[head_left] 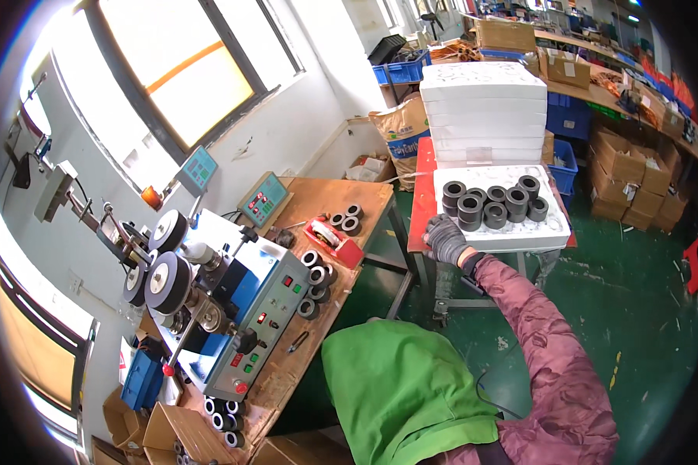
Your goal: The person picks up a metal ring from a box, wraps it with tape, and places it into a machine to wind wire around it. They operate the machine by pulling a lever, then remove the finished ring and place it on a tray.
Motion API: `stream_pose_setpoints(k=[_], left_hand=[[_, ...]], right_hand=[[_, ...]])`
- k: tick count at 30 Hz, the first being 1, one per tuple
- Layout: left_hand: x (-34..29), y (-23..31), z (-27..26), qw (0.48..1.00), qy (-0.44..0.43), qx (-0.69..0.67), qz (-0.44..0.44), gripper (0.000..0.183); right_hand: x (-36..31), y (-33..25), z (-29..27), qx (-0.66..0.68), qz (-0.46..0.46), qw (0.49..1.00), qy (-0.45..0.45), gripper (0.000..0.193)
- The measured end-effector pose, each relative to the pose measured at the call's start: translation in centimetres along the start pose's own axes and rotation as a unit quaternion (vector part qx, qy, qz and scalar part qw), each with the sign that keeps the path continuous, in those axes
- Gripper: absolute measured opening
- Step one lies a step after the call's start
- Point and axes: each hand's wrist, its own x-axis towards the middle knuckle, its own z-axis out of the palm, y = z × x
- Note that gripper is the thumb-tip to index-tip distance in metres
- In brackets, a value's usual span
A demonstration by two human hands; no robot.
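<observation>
My right hand (446, 239), in a grey glove, is at the near left corner of a white foam tray (531, 236). Its fingers look curled in, and whatever they hold, if anything, is hidden. On the tray, just beyond the hand, stand several dark grey cylinders (495, 214) with hollow centres, grouped close together. The tray lies on a red-topped table (420, 201). My left hand is out of view.
A bench machine (256, 333) with black rollers (168, 284) stands on the wooden workbench (368, 203) to the left. Several rings (318, 276) sit beside it, near a red tape dispenser (335, 244). Stacked white foam (485, 108) rises behind the tray. Cardboard boxes (620, 167) are farther right.
</observation>
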Motion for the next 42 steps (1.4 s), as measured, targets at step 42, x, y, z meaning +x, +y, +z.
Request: stream_pose_setpoints(k=[42], left_hand=[[4.8,-4.1,3.7,0.971,-0.155,-0.107,-0.144,0.073]], right_hand=[[3.7,0.4,3.9,0.032,-0.102,0.945,0.307,0.044]])
